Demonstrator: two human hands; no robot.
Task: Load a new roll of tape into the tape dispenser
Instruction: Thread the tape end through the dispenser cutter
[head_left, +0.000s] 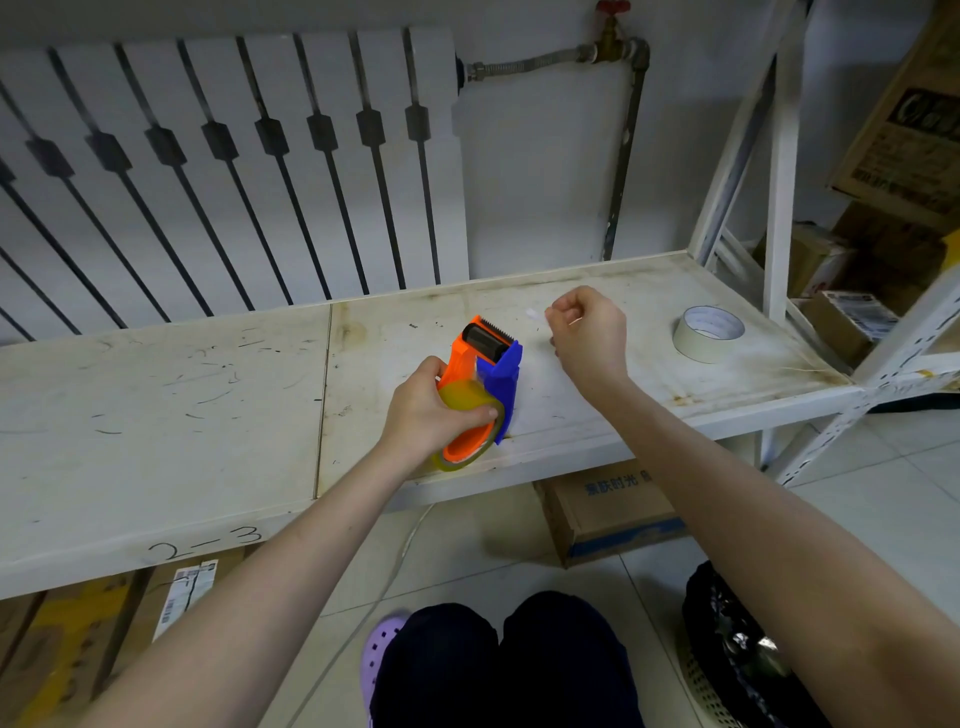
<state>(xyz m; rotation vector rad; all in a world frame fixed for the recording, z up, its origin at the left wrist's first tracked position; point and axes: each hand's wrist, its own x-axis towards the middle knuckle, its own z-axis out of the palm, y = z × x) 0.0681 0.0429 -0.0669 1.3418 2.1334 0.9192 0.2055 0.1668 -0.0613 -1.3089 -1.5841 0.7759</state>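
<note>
Head view: low white shelf, stained and scratched, before a white radiator.
Left hand grips the orange-and-blue tape dispenser with a yellowish tape roll on it, at the shelf's front edge. Right hand is curled above the shelf; if it pinches something, I cannot tell. A beige roll lies further right.

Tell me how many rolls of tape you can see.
2. A yellowish clear tape roll sits on the orange and blue plastic dispenser the left hand grips; a cream roll lies flat on the worn white shelf to the right. Others may be hidden in boxes.
</note>
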